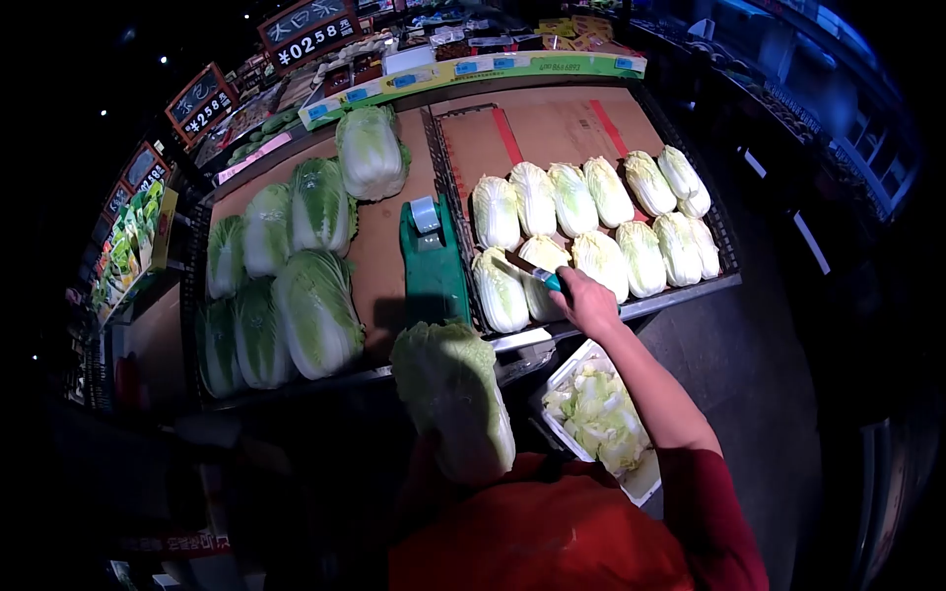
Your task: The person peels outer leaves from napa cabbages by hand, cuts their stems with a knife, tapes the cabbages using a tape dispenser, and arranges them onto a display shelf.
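Observation:
My right hand (589, 303) is closed around the teal handle of a knife (545, 277), whose blade points left over the front row of trimmed napa cabbages (501, 291). Close to my chest stands a large napa cabbage (455, 399) with green outer leaves, partly in shadow. My left hand does not show; whatever supports this cabbage from below is hidden. Larger, greener napa cabbages (317, 310) lie on the left half of the stand. Between the two groups sits a green tape dispenser (434, 266) with a roll of clear tape.
Below the stand's front edge, a white foam box (644, 481) holds loose cabbage leaves (597, 414). Cardboard (552, 123) lines the stand. Price boards (307, 32) rise at the back left, and packaged goods (138, 231) fill a box at the far left.

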A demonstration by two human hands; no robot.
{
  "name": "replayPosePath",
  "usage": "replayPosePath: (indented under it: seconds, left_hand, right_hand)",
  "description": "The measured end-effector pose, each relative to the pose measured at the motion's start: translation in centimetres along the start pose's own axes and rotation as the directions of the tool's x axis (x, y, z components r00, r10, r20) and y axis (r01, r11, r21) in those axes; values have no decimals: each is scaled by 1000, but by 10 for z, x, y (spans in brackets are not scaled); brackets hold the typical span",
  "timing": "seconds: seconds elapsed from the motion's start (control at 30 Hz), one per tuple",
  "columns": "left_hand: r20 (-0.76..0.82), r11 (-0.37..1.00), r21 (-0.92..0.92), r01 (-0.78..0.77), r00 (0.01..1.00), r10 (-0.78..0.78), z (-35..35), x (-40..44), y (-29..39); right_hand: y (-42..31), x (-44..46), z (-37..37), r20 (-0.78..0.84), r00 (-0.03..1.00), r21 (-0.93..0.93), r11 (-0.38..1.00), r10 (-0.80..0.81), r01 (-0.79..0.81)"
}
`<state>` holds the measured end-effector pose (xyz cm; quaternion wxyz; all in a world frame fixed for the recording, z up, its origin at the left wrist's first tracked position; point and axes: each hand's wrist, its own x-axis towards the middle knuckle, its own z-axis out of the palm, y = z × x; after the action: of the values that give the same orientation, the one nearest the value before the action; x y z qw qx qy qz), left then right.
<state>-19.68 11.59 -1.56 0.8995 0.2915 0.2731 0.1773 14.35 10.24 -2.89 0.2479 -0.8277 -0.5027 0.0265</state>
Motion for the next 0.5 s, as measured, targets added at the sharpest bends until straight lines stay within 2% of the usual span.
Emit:
replayPosePath:
  seconds: [0.07, 0.17, 0.27, 0.37, 0.4, 0.47, 0.5]
  left_hand:
    - [-50, 1000, -26, -2, 999, 1, -16, 0, 6]
    - [-96, 999, -41, -11, 995, 7, -29, -2, 19]
    - [-103, 999, -23, -23, 994, 21, -28, -5, 33]
    - [-81, 999, -11, -40, 996, 39, -25, -4, 41]
    - [-56, 991, -130, -15, 998, 8, -34, 2, 37]
    - [-1, 933, -357, 46, 999, -50, -51, 13, 29]
    - [17, 940, -341, 6, 1000, 0, -53, 17, 28]
  right_hand:
    - [-8, 38, 18, -8, 1000, -139, 990, -29, 28]
    - [5, 79, 60, -156, 978, -326, 942, -136, 79]
    - [0, 97, 66, -52, 999, -367, 930, -8, -11]
    - [6, 95, 73, -40, 999, -308, 951, -36, 22]
    - [3, 89, 66, -64, 996, -277, 960, -68, 48]
    - [-1, 76, 52, -150, 977, -118, 984, -153, 136]
    - [1, 66, 47, -95, 981, 69, 982, -168, 175]
